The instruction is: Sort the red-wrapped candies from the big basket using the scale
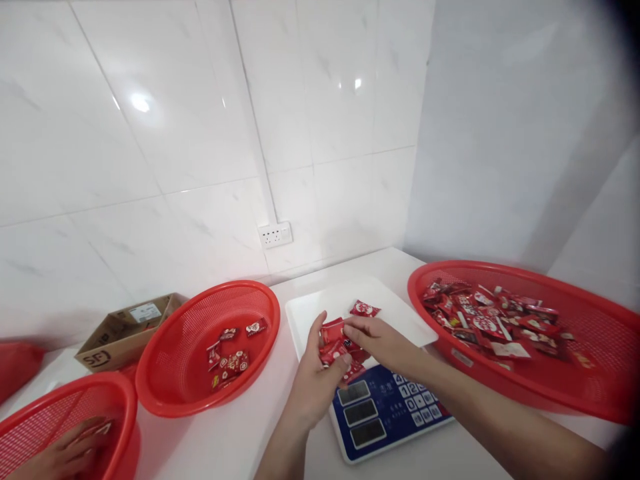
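Note:
In front of me, above the white pan of a digital scale, my left hand is closed around several red wrapped candies. My right hand reaches in from the right, its thumb and fingers closed on the candies at the top of that handful. One red wrapped candy lies alone on the pan behind my hands. Below them shows the scale's blue panel, with dark displays and number keys; my hands cover part of it.
A large red basket at right holds many wrapped candies. Another red basket to the left has several packets. At lower left, a co-worker's hand is inside a third red basket. An open cardboard box stands by the wall.

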A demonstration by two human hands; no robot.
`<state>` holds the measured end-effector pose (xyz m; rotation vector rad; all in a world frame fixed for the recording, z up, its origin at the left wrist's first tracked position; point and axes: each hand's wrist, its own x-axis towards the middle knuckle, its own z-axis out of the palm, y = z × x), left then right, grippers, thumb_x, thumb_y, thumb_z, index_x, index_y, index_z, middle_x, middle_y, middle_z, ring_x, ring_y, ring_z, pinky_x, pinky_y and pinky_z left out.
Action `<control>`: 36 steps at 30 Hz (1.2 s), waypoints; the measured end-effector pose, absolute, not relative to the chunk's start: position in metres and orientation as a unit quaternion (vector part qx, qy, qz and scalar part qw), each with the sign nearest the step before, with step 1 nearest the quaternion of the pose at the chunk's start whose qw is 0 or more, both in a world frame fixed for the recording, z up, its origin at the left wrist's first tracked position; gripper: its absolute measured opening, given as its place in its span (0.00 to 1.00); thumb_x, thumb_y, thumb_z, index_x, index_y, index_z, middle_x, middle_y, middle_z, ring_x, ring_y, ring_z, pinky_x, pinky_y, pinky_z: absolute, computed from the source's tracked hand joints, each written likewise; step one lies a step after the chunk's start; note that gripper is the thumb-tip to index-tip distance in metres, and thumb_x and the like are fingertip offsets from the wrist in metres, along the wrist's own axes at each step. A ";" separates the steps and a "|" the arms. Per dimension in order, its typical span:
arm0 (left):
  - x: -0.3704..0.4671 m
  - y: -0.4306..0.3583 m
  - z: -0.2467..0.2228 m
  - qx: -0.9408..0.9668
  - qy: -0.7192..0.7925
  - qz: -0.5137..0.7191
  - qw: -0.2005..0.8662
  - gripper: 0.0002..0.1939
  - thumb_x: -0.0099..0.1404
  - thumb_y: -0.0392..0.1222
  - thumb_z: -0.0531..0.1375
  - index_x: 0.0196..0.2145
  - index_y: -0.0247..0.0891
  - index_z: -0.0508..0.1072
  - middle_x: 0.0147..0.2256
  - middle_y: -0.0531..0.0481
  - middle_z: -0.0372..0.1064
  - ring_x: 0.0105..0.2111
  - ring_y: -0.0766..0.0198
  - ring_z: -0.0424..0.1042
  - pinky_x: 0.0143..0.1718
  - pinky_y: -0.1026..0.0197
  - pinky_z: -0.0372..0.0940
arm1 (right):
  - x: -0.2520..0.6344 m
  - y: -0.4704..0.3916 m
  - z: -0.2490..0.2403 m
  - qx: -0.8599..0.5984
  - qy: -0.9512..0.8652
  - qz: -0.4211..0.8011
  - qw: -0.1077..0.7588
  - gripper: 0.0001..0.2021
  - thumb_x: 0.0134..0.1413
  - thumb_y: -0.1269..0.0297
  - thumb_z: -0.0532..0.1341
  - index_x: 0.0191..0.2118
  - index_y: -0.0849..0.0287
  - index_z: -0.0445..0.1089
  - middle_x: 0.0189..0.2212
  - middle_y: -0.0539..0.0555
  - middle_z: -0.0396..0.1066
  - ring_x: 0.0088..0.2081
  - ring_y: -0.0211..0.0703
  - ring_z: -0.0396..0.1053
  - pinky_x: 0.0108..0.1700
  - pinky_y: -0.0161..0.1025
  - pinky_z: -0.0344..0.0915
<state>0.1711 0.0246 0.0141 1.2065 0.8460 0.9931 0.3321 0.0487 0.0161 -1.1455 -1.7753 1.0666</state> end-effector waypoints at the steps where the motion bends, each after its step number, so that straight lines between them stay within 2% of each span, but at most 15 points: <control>1: 0.171 0.024 0.014 0.532 0.368 0.433 0.628 0.40 0.56 0.44 0.62 0.61 0.46 0.45 0.46 0.44 0.67 0.29 0.67 0.70 0.24 0.67 0.63 | 0.329 0.045 0.019 -0.434 -0.681 0.451 0.380 0.21 0.55 0.47 0.52 0.39 0.61 0.69 0.35 0.56 0.72 0.37 0.47 0.71 0.40 0.45 0.67; 5: 0.171 0.022 0.013 0.548 0.357 0.427 0.624 0.40 0.57 0.43 0.61 0.62 0.48 0.45 0.52 0.43 0.64 0.37 0.62 0.71 0.30 0.64 0.66 | 0.326 0.041 0.019 -0.380 -0.646 0.524 0.406 0.19 0.52 0.48 0.56 0.37 0.61 0.65 0.32 0.53 0.71 0.32 0.42 0.70 0.33 0.39 0.68; 7: 0.172 0.021 0.013 0.548 0.346 0.426 0.631 0.40 0.56 0.41 0.62 0.61 0.48 0.47 0.54 0.44 0.62 0.43 0.60 0.69 0.39 0.61 0.66 | 0.328 0.042 0.016 -0.394 -0.657 0.487 0.419 0.16 0.52 0.50 0.57 0.34 0.61 0.65 0.30 0.52 0.70 0.30 0.41 0.69 0.32 0.38 0.67; 9: 0.174 0.020 0.013 0.530 0.338 0.437 0.644 0.41 0.55 0.41 0.63 0.61 0.47 0.47 0.53 0.44 0.63 0.45 0.59 0.69 0.42 0.59 0.65 | 0.328 0.043 0.015 -0.411 -0.668 0.444 0.432 0.15 0.53 0.52 0.57 0.33 0.61 0.66 0.28 0.52 0.70 0.31 0.41 0.68 0.34 0.38 0.66; 13: 0.177 0.020 0.014 0.481 0.339 0.465 0.661 0.44 0.53 0.41 0.65 0.61 0.47 0.46 0.49 0.42 0.66 0.39 0.60 0.72 0.35 0.61 0.68 | 0.327 0.044 0.018 -0.428 -0.657 0.431 0.446 0.15 0.55 0.53 0.54 0.34 0.61 0.68 0.30 0.52 0.72 0.32 0.42 0.69 0.36 0.39 0.65; 17: 0.177 0.023 0.012 0.456 0.352 0.487 0.657 0.41 0.51 0.42 0.66 0.59 0.48 0.51 0.46 0.43 0.68 0.31 0.64 0.72 0.25 0.66 0.66 | 0.325 0.046 0.020 -0.433 -0.629 0.448 0.466 0.15 0.53 0.53 0.55 0.35 0.61 0.68 0.29 0.52 0.72 0.32 0.42 0.69 0.35 0.39 0.65; 21: 0.177 0.028 0.009 0.465 0.357 0.511 0.629 0.28 0.55 0.42 0.63 0.52 0.40 0.61 0.39 0.46 0.71 0.27 0.67 0.71 0.24 0.67 0.65 | 0.325 0.047 0.018 -0.423 -0.615 0.442 0.497 0.14 0.53 0.54 0.57 0.37 0.60 0.67 0.31 0.52 0.72 0.35 0.43 0.69 0.38 0.40 0.65; 25: 0.177 0.030 0.006 0.478 0.347 0.522 0.615 0.13 0.57 0.41 0.61 0.41 0.36 0.68 0.31 0.50 0.71 0.25 0.70 0.68 0.24 0.69 0.63 | 0.326 0.047 0.017 -0.440 -0.603 0.420 0.516 0.14 0.52 0.53 0.58 0.35 0.60 0.66 0.30 0.52 0.71 0.33 0.42 0.68 0.36 0.39 0.65; 31: 0.171 0.032 0.008 0.395 0.325 0.539 0.670 0.12 0.55 0.42 0.63 0.36 0.36 0.69 0.27 0.53 0.68 0.24 0.71 0.67 0.22 0.70 0.63 | 0.339 0.058 0.018 -0.504 -0.608 0.352 0.502 0.15 0.53 0.50 0.55 0.31 0.58 0.66 0.27 0.50 0.71 0.31 0.43 0.69 0.35 0.40 0.66; 34: 0.169 0.034 0.009 0.373 0.325 0.542 0.679 0.13 0.55 0.43 0.64 0.36 0.35 0.70 0.27 0.52 0.68 0.23 0.72 0.67 0.22 0.70 0.63 | 0.349 0.066 0.014 -0.551 -0.626 0.284 0.473 0.16 0.52 0.51 0.54 0.38 0.57 0.69 0.37 0.55 0.73 0.40 0.49 0.70 0.43 0.46 0.65; 36: 0.169 0.035 0.009 0.378 0.331 0.544 0.673 0.13 0.55 0.44 0.63 0.37 0.35 0.70 0.29 0.51 0.69 0.24 0.71 0.68 0.22 0.70 0.63 | 0.351 0.066 0.011 -0.570 -0.636 0.234 0.465 0.20 0.51 0.51 0.55 0.45 0.57 0.68 0.47 0.58 0.70 0.49 0.53 0.65 0.52 0.50 0.59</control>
